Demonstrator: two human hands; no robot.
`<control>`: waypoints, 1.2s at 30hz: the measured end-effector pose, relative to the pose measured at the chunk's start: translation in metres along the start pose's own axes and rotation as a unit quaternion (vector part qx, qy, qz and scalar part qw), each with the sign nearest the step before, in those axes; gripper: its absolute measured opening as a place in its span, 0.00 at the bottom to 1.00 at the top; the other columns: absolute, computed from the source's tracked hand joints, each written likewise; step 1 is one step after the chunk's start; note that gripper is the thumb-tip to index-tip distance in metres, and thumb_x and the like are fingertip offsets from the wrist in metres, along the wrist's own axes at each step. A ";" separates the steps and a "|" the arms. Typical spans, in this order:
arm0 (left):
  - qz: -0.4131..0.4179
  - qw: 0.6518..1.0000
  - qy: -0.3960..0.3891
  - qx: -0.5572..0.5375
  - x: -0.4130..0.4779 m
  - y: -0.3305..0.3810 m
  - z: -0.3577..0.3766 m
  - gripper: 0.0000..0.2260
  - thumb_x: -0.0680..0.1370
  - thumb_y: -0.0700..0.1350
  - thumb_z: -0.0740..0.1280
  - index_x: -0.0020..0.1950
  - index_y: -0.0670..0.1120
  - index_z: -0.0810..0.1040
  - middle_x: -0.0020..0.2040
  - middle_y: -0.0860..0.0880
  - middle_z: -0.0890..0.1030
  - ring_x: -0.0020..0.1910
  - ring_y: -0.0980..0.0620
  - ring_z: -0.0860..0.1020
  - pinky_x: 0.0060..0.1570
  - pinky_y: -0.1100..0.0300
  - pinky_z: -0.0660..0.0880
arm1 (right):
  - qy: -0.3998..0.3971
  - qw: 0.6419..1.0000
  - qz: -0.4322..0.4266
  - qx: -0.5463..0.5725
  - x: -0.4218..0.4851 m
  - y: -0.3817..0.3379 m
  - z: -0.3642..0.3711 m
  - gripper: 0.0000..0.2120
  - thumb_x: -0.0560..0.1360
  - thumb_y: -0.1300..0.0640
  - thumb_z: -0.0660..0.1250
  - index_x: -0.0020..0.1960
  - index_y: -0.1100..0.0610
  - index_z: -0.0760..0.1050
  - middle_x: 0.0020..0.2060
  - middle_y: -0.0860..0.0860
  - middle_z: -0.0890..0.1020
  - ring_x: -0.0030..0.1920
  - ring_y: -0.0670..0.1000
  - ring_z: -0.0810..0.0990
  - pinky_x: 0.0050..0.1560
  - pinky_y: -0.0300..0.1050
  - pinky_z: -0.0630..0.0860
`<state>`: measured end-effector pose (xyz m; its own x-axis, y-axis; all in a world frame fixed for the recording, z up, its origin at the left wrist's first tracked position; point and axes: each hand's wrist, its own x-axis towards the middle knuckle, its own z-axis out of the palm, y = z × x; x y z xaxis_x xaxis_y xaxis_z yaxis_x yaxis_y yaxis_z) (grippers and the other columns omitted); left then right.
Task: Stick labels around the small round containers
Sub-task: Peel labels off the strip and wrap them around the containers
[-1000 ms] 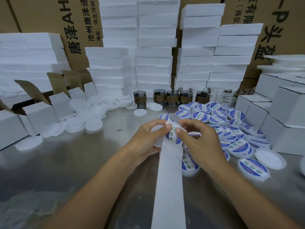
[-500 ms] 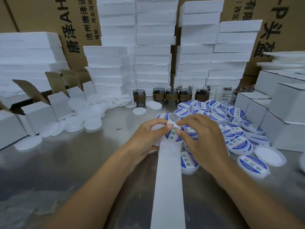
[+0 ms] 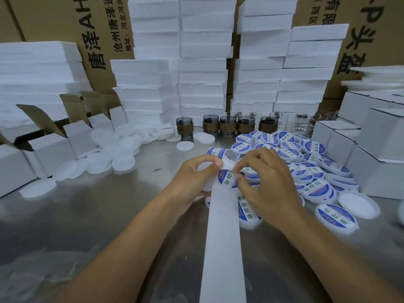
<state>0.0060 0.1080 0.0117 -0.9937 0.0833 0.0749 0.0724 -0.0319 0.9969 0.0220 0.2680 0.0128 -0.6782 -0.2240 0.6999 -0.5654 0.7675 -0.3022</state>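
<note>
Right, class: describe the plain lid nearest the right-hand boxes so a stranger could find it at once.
Start at the steel table, then find the heap of blue-labelled containers on its right half. At the heap's near right edge, by the white boxes, lies a lid: unlike its neighbours, bare white, no label.

Two hands [image 3: 194,180], one label strip [image 3: 223,237], five brown-sleeved cups [image 3: 228,127], labelled containers [image 3: 334,215] too many to count.

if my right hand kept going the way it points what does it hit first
The right hand points left, fingertips on the blue and white round label on the white paper backing strip. Next it would probably meet the left hand holding the white round plastic container, though depth is unclear.
</note>
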 end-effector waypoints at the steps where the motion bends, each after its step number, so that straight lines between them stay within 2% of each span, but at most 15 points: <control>1: 0.000 1.000 0.008 -0.004 0.000 0.000 0.000 0.07 0.76 0.48 0.68 0.38 0.53 0.81 0.43 0.49 0.84 0.38 0.53 0.82 0.38 0.58 0.80 | -0.017 0.999 0.020 0.035 -0.001 -0.001 0.000 0.04 0.70 0.60 0.71 0.44 0.53 0.78 0.46 0.48 0.75 0.51 0.48 0.72 0.52 0.39 0.65; 3: -0.002 0.999 0.036 -0.014 0.002 -0.001 0.000 0.08 0.76 0.48 0.68 0.38 0.53 0.81 0.43 0.49 0.84 0.38 0.52 0.82 0.38 0.57 0.80 | -0.033 0.990 0.069 0.118 -0.001 -0.004 0.001 0.02 0.71 0.55 0.70 0.42 0.50 0.76 0.47 0.43 0.71 0.51 0.39 0.69 0.51 0.26 0.62; 5: -0.009 0.997 0.068 -0.021 0.004 -0.002 0.000 0.08 0.76 0.48 0.68 0.37 0.54 0.81 0.45 0.48 0.84 0.39 0.50 0.82 0.38 0.56 0.79 | -0.030 0.973 0.119 0.193 0.000 -0.007 0.001 0.05 0.71 0.50 0.68 0.37 0.49 0.76 0.48 0.41 0.71 0.52 0.33 0.69 0.48 0.19 0.59; 7: -0.010 0.995 0.094 -0.023 0.005 -0.003 0.001 0.08 0.76 0.48 0.68 0.37 0.54 0.81 0.47 0.46 0.83 0.40 0.47 0.80 0.39 0.54 0.78 | -0.023 0.950 0.167 0.262 0.002 -0.010 0.000 0.10 0.72 0.48 0.66 0.34 0.50 0.75 0.48 0.42 0.74 0.50 0.32 0.71 0.49 0.23 0.62; 10: -0.005 0.993 0.114 -0.035 0.006 -0.004 0.001 0.08 0.77 0.46 0.68 0.38 0.52 0.80 0.43 0.47 0.80 0.36 0.48 0.76 0.38 0.55 0.78 | 0.020 0.891 0.234 0.390 0.006 -0.012 -0.005 0.18 0.75 0.48 0.63 0.29 0.52 0.74 0.42 0.47 0.78 0.41 0.37 0.76 0.44 0.33 0.71; 12: -0.010 0.992 0.117 -0.039 0.006 -0.004 0.001 0.06 0.76 0.46 0.68 0.39 0.52 0.80 0.44 0.48 0.80 0.35 0.50 0.77 0.39 0.55 0.80 | 0.040 0.863 0.239 0.443 0.008 -0.012 -0.010 0.16 0.76 0.46 0.60 0.31 0.48 0.76 0.37 0.44 0.79 0.40 0.41 0.77 0.46 0.38 0.73; 15: -0.015 0.993 0.114 -0.041 0.006 -0.004 0.001 0.06 0.76 0.47 0.69 0.39 0.52 0.80 0.47 0.47 0.80 0.37 0.50 0.79 0.40 0.54 0.81 | 0.001 0.886 0.162 0.435 0.005 -0.016 -0.008 0.06 0.76 0.48 0.62 0.46 0.40 0.78 0.42 0.42 0.80 0.44 0.44 0.81 0.47 0.35 0.75; 18: 0.002 0.993 0.111 -0.042 0.006 -0.005 0.001 0.08 0.76 0.45 0.69 0.37 0.52 0.81 0.43 0.50 0.81 0.37 0.51 0.79 0.33 0.59 0.79 | -0.069 0.905 0.131 0.398 -0.001 -0.018 0.001 0.11 0.76 0.50 0.63 0.55 0.35 0.72 0.48 0.44 0.79 0.49 0.44 0.81 0.50 0.36 0.73; 21: 0.019 0.993 0.112 -0.041 0.005 -0.003 0.000 0.06 0.77 0.45 0.68 0.39 0.52 0.81 0.34 0.54 0.82 0.31 0.57 0.80 0.27 0.64 0.76 | -0.112 0.912 0.132 0.371 -0.004 -0.016 0.005 0.14 0.76 0.48 0.61 0.58 0.31 0.67 0.50 0.39 0.78 0.52 0.37 0.78 0.51 0.33 0.72; 24: 0.032 0.989 0.126 -0.076 0.007 0.002 -0.006 0.02 0.77 0.45 0.67 0.45 0.49 0.80 0.35 0.49 0.83 0.32 0.54 0.81 0.31 0.60 0.79 | -0.144 0.910 0.148 0.360 -0.005 -0.014 0.005 0.14 0.76 0.45 0.60 0.58 0.29 0.63 0.51 0.34 0.75 0.51 0.28 0.74 0.43 0.21 0.69; 26: 0.047 0.983 0.105 -0.142 0.008 0.007 -0.009 0.04 0.77 0.46 0.66 0.47 0.47 0.78 0.36 0.48 0.83 0.33 0.52 0.82 0.35 0.57 0.81 | -0.153 0.905 0.157 0.364 -0.004 -0.013 0.006 0.14 0.76 0.45 0.60 0.58 0.30 0.62 0.52 0.34 0.75 0.52 0.29 0.74 0.42 0.21 0.68; 30: -0.008 0.963 -0.047 -0.265 0.003 0.007 -0.003 0.11 0.73 0.53 0.66 0.46 0.45 0.79 0.42 0.44 0.83 0.40 0.45 0.83 0.36 0.54 0.80 | -0.122 0.895 0.180 0.391 -0.003 -0.012 0.010 0.12 0.76 0.43 0.57 0.59 0.33 0.65 0.51 0.37 0.78 0.49 0.34 0.77 0.48 0.35 0.71; 32: -0.056 0.961 -0.106 -0.248 0.002 0.001 0.004 0.15 0.71 0.56 0.65 0.47 0.46 0.79 0.48 0.42 0.82 0.46 0.42 0.81 0.44 0.50 0.81 | -0.087 0.888 0.201 0.405 -0.001 -0.012 0.011 0.12 0.77 0.44 0.56 0.60 0.37 0.68 0.48 0.38 0.79 0.46 0.35 0.78 0.49 0.38 0.73; 34: -0.074 0.965 -0.132 -0.216 0.004 -0.004 0.007 0.18 0.71 0.59 0.62 0.49 0.46 0.77 0.51 0.42 0.82 0.47 0.43 0.81 0.48 0.50 0.79 | -0.028 0.888 0.220 0.402 0.002 -0.011 0.010 0.10 0.78 0.46 0.56 0.56 0.38 0.71 0.45 0.40 0.79 0.46 0.38 0.79 0.47 0.38 0.74; 36: -0.083 0.966 -0.129 -0.208 0.006 -0.006 0.007 0.21 0.69 0.61 0.61 0.50 0.45 0.76 0.47 0.43 0.83 0.44 0.45 0.82 0.48 0.51 0.78 | 0.048 0.896 0.225 0.381 0.006 -0.010 0.005 0.08 0.78 0.47 0.58 0.52 0.39 0.74 0.47 0.40 0.78 0.49 0.42 0.78 0.45 0.36 0.73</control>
<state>0.0003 0.1155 0.0067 -0.9307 0.3648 -0.0276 -0.1794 -0.3893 0.9035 0.0215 0.2554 0.0164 -0.8949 0.0853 0.4380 -0.4262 0.1273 -0.8956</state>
